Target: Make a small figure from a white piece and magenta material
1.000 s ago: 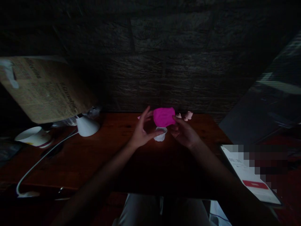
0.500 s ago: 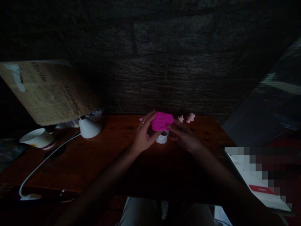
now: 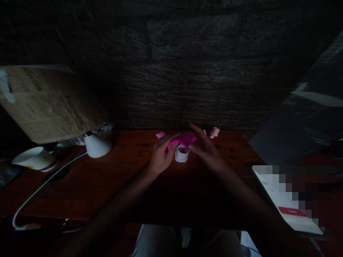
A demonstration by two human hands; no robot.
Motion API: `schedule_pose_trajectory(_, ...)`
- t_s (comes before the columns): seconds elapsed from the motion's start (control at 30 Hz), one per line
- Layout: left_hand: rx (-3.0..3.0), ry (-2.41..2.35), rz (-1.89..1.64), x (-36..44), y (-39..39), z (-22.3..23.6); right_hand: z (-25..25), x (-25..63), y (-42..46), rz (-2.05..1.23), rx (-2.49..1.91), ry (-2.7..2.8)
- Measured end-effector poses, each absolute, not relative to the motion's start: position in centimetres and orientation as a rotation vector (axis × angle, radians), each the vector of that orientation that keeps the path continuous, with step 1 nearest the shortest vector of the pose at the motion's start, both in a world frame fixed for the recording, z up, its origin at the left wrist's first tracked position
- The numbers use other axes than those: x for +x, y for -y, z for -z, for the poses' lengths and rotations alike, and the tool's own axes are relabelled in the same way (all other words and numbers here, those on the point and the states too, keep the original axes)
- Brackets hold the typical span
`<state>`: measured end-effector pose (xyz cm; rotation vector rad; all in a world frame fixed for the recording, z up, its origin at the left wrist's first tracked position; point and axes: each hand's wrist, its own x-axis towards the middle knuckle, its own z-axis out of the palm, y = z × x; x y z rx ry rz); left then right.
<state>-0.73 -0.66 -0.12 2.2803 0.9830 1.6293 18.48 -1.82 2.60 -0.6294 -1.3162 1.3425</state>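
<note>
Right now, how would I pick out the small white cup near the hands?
Start at the wooden table under the dark brick wall, then go to its far middle where both hands meet. The small white cup stands there, between the left hand and the right hand, just below the magenta lump they hold. It is far smaller than the white lamp shade at left.

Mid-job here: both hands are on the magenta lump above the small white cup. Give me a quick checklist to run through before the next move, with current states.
1. Left hand on the magenta lump: ok, fingers wrapped on its left side.
2. Right hand on the lump: ok, fingers over its right side.
3. Small white cup under the lump, upright on the table: ok.
4. Lump touching the cup rim: cannot tell, fingers and shadow hide it.
5. Small pink pieces at the table's back edge apart from the hands: ok.
6. Lighting for fine detail: not ok, scene is very dim.
</note>
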Motion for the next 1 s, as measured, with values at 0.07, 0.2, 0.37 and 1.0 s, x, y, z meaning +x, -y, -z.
schedule_pose_trajectory(0.07, 2.267, -1.028, -1.618, -0.6, 0.9, -0.2, -2.8, 18.6, 1.9, -1.332, -0.638, 1.372)
schedule_pose_trajectory(0.2, 2.255, -1.067, -1.616, -0.6, 1.3, -0.6, -2.4, 18.6, 1.8, -1.244, -0.645, 1.451)
schedule_pose_trajectory(0.37, 2.206, -1.085, -1.570, -0.5, 1.7, -0.6, -1.5, 18.2, 1.3, -1.074, -0.692, 1.485)
schedule_pose_trajectory(1.0, 1.844, -0.920, -1.517, -0.1, 0.6, -0.5, -1.4, 18.0, 1.2, -1.080, -0.719, 1.481)
